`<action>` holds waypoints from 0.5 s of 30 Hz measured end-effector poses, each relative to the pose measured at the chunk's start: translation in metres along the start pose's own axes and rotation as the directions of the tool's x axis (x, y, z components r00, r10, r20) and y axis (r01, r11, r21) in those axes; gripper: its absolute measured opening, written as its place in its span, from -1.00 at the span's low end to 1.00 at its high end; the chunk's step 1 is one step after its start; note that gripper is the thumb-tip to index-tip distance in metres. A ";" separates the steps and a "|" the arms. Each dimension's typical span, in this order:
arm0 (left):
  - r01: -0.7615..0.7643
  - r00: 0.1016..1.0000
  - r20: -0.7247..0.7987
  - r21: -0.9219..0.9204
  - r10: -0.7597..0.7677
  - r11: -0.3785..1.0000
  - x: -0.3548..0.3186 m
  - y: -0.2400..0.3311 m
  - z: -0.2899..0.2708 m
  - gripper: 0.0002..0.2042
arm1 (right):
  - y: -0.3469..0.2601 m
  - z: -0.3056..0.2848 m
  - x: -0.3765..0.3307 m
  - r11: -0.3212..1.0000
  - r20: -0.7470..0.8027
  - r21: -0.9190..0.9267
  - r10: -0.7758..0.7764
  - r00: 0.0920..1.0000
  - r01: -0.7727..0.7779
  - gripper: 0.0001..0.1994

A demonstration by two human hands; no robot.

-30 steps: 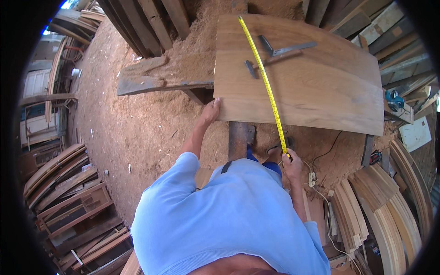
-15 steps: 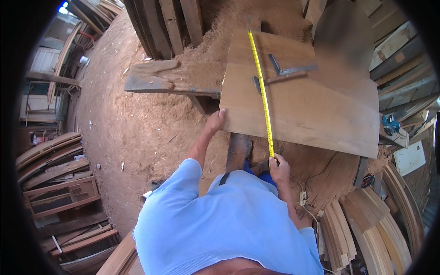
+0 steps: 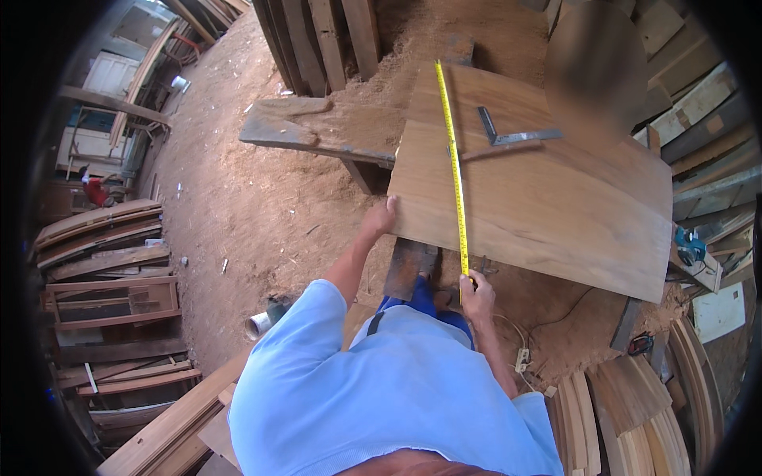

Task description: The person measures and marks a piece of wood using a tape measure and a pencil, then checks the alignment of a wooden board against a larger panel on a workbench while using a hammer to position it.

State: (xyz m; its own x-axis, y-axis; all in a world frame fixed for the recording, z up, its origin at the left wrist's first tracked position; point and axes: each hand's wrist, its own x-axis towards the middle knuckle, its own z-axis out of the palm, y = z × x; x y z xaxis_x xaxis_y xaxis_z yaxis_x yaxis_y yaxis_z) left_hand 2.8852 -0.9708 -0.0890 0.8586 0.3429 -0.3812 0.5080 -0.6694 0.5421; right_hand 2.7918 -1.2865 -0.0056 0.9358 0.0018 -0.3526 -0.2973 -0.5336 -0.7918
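A wide wooden board (image 3: 548, 214) lies in front of me. My left hand (image 3: 382, 216) is closed on its near left corner. From my right hand (image 3: 478, 297), which grips the case end of a tape measure just short of the board's near edge, a yellow blade (image 3: 455, 163) runs straight across to the far edge. Most of the case is hidden in my fingers. To the right of the blade a metal try square (image 3: 524, 137) rests on the board, casting a shadow.
A thick plank (image 3: 325, 127) juts out left from under the board. Timber (image 3: 321, 44) stands at the back; more boards (image 3: 627, 397) are stacked at lower right. A blue power tool (image 3: 689, 246) sits to the right. A cable (image 3: 522, 361) with a socket lies on the sawdust-covered floor.
The whole view has shifted a little. The near end of the tape and my right hand have moved slightly left along the board's edge. My left hand stays at the corner.
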 end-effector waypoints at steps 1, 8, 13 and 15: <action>0.006 1.000 -0.008 0.014 -0.005 1.000 -0.002 -0.003 -0.002 -0.37 | -0.002 0.002 0.000 1.000 0.016 0.000 -0.006 1.000 0.006 -0.58; -0.011 0.998 0.064 0.037 0.009 0.999 -0.017 0.038 -0.028 -0.41 | -0.018 0.007 0.007 0.999 -0.030 -0.047 0.012 0.999 -0.014 -0.58; -0.048 0.995 0.086 -0.092 0.056 0.995 -0.019 0.018 -0.033 -0.43 | -0.042 0.028 0.007 0.996 -0.036 -0.052 0.069 0.997 -0.071 -0.57; -0.044 0.992 0.113 -0.161 0.063 0.986 -0.001 -0.003 -0.011 -0.45 | -0.042 0.043 0.007 0.996 -0.083 -0.047 0.066 0.994 -0.071 -0.57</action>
State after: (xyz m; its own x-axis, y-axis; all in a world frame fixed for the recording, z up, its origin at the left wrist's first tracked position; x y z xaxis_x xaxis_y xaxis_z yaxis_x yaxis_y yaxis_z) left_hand 2.8836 -0.9621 -0.0814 0.8755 0.2232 -0.4285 0.4740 -0.5687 0.6722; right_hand 2.8029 -1.2277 0.0035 0.9264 -0.1036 -0.3619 -0.3533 -0.5717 -0.7405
